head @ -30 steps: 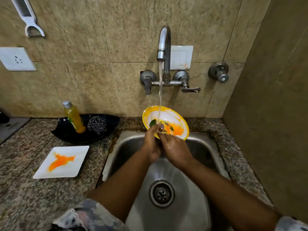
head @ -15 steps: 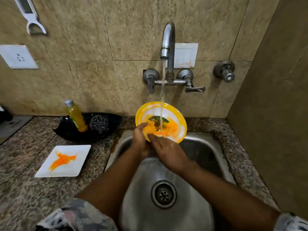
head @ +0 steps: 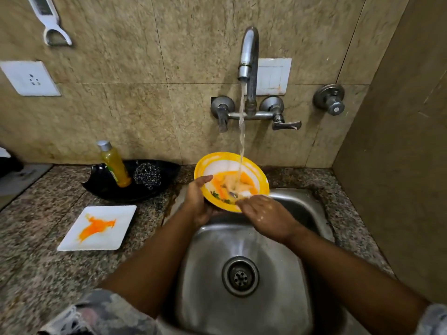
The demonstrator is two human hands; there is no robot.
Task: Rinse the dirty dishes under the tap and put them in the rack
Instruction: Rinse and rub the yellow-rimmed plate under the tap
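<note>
Partly hidden by hands [head: 198,201], yellow plate [head: 217,163] under tap [head: 249,59], rim blurred

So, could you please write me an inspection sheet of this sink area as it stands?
Surface: speckled granite counter around a steel sink.
Job's things: yellow plate, orange-smeared, tilted under the running tap; square white plate, orange-smeared, on the counter. No rack seen.
Clutter: black dish holding a soap bottle and a scourer.
Hands: left hand grips the yellow plate's rim; right hand at its lower edge.
Cables: nothing seen.
Surroundings: tiled wall, socket, hanging peeler.
</note>
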